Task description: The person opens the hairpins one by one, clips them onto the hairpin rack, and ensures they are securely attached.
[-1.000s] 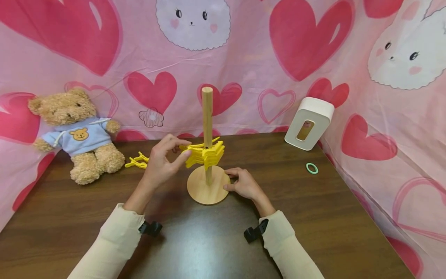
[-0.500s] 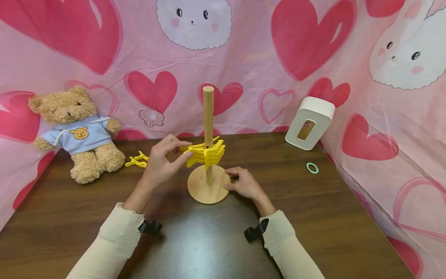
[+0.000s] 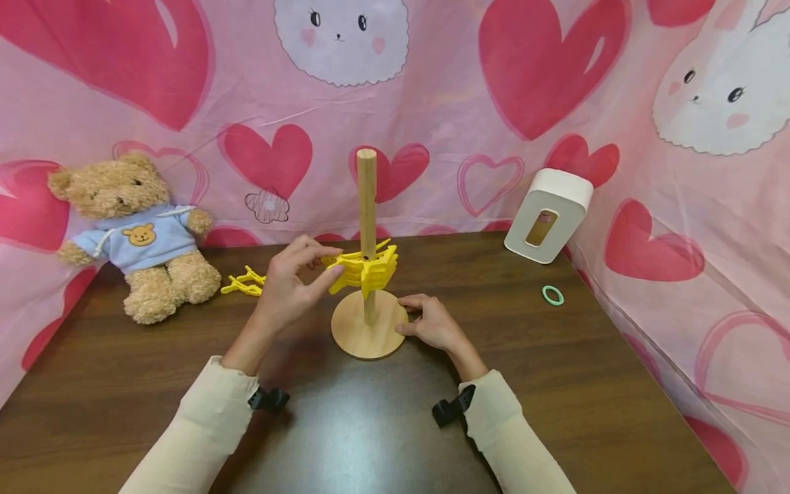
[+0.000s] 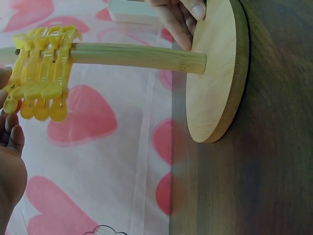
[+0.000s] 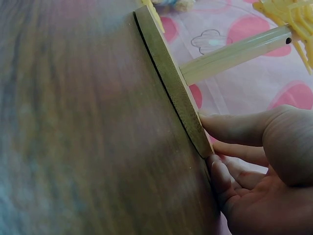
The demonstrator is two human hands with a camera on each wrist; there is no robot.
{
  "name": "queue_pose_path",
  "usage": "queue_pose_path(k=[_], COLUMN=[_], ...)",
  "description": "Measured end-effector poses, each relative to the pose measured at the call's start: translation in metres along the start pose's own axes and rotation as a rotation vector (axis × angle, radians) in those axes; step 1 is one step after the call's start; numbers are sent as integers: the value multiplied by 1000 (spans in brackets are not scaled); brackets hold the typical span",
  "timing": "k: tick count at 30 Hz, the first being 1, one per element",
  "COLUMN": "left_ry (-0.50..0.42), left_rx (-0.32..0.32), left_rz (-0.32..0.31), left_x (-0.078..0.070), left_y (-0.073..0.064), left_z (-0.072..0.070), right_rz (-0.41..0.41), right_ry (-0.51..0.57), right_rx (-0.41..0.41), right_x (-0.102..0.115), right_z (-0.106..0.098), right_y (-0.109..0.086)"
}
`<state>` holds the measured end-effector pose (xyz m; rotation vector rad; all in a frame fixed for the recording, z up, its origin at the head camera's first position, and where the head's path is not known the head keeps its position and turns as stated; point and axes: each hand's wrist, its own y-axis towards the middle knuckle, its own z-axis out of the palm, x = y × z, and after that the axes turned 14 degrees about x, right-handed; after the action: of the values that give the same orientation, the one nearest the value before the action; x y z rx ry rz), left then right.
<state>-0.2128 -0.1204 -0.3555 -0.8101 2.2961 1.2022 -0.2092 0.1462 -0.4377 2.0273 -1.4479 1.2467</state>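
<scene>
Pinching a yellow clip (image 3: 350,259) is the left hand (image 3: 290,276) (the right hand (image 3: 435,325) holds the round base (image 3: 361,342)).

Count: 1 wooden stand (image 3: 369,310); on it, at least 4 yellow plastic clips (image 3: 378,271). Left of the stand: loose yellow clips (image 3: 242,283), partly hidden, number unclear; 1 teddy bear (image 3: 138,240). Right of it: 1 white box (image 3: 561,216), 1 green ring (image 3: 546,296). At it: 2 hands (image 3: 286,281).
</scene>
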Motion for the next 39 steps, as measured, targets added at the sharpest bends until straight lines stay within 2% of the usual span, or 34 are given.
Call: queue_pose_path(k=[12, 24, 32, 35, 39], left_ry=[18, 8, -62, -65, -65], left_rx=[8, 14, -32, -42, -50], left_rz=[20, -7, -70, -110, -150], left_x=[7, 10, 7, -5, 3], left_y=[2, 1, -6, -9, -15], left_z=[-1, -2, -13, -19, -25], right_rz=[17, -3, -9, -5, 4], right_ry=[0, -12, -14, -10, -3], right_rx=[0, 3, 0, 3, -1], right_x=[2, 0, -1, -1, -1], right_z=[0, 0, 0, 0, 1], right_y=[0, 0, 1, 1, 1])
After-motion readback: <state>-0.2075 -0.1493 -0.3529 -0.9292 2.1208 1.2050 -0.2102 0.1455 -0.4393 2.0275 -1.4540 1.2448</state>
